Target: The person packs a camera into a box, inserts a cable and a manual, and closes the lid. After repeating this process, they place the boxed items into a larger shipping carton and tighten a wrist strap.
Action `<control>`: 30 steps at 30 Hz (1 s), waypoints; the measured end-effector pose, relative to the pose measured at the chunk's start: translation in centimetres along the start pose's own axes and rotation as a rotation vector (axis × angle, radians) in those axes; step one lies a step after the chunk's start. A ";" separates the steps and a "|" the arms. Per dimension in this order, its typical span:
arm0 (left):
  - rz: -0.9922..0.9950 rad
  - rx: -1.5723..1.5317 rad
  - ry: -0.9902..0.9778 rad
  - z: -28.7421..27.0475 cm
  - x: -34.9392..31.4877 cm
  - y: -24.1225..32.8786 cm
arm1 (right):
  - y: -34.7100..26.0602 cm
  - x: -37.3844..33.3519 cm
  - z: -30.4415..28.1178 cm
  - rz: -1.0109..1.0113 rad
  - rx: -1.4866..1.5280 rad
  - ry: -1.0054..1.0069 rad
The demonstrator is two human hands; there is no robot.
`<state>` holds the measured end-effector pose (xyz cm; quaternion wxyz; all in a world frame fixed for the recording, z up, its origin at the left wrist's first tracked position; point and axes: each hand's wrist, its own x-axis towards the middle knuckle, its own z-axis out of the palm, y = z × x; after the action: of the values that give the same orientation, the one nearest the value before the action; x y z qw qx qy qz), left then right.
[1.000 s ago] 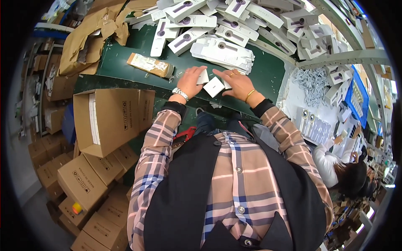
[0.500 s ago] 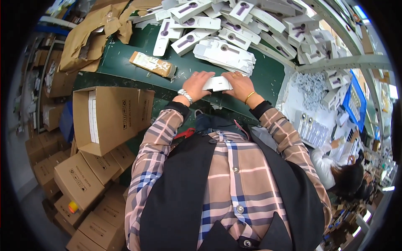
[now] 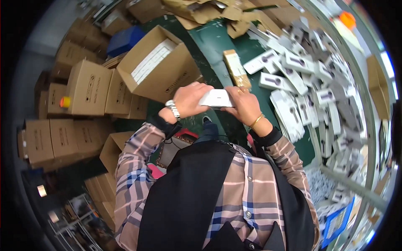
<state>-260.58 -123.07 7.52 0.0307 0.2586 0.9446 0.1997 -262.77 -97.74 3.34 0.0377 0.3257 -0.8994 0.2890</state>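
Observation:
Between my two hands are small white boxes pressed together, their pale ends (image 3: 217, 98) facing up; how many there are I cannot tell. My left hand (image 3: 190, 99) grips the left side of them, fingers curled round. On the opposite side my right hand (image 3: 245, 104) is closed, thumb and fingers against the boxes. Just beyond my left hand stands an open brown carton (image 3: 176, 77) with a row of white boxes (image 3: 153, 62) inside along one wall. A long brown, tape-wrapped packet (image 3: 236, 71) lies on the green table (image 3: 209, 39) beyond my right hand.
A stack of flat white cartons (image 3: 289, 117) lies to the right on the table. Behind it spreads a heap of white boxes (image 3: 301, 65) with dark printed pictures. Closed brown cartons (image 3: 90, 85) are piled at the left, by a blue bin (image 3: 125, 40). Torn brown paper (image 3: 238, 21) sits at the far side.
My view and body have turned left, so the open carton now lies ahead, close to my hands. The held white boxes have moved off the table's front edge towards it, still between both hands.

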 end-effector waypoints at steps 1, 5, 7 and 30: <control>-0.074 0.031 0.071 -2.1 -1.4 -0.9 | -1.5 2.8 0.0 -0.096 0.020 0.005; -0.182 0.152 0.295 -9.2 -5.9 -7.0 | -6.4 14.7 1.6 -0.351 0.046 -0.020; -0.254 0.185 0.372 -12.4 -7.7 -10.2 | -8.8 21.1 2.8 -0.437 0.052 -0.042; -1.250 0.153 0.838 -13.7 -19.3 -27.1 | -15.5 50.7 36.2 -0.698 -0.240 -0.901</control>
<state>-258.96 -158.98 8.56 -0.2415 -0.4216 0.8592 0.1606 -288.84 -155.66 -6.04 -0.2191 0.6870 -0.6927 -0.0116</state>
